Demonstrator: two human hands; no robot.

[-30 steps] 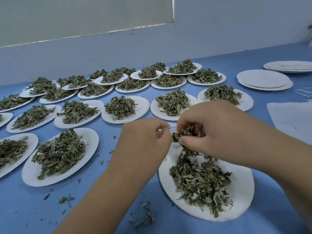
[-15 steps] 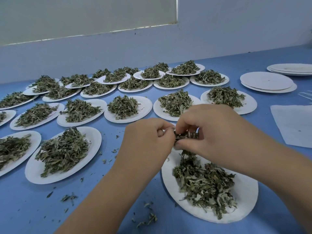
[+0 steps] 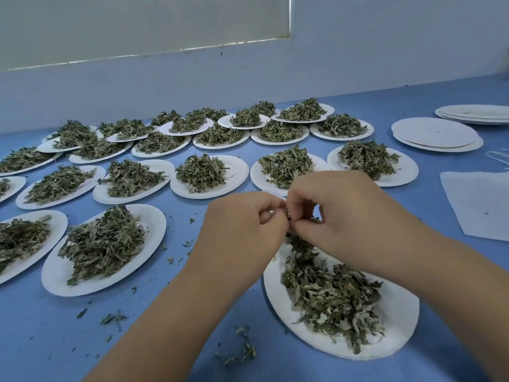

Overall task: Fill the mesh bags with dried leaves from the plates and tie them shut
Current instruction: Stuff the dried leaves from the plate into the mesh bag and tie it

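Observation:
A white paper plate [image 3: 399, 326] near the table's front holds a loose pile of dried leaves [image 3: 330, 293]. Both my hands meet just above its far edge. My left hand [image 3: 242, 224] has its fingers curled and pinches a thin pale edge at its fingertips, seemingly the mouth of a mesh bag [image 3: 278, 212]; the bag itself is almost wholly hidden. My right hand [image 3: 344, 213] pinches a small tuft of leaves [image 3: 314, 220] against the left fingertips. A trail of leaves hangs from there down to the pile.
Several plates heaped with leaves [image 3: 203, 175] cover the blue table to the left and back. Two stacks of empty plates [image 3: 435, 133] sit at the back right. A flat white sheet [image 3: 482, 205] lies at the right. Leaf crumbs [image 3: 242, 351] are scattered in front.
My right hand has closed in on the left fingertips, and the tuft of leaves between them now shows less. The left hand has stayed in place.

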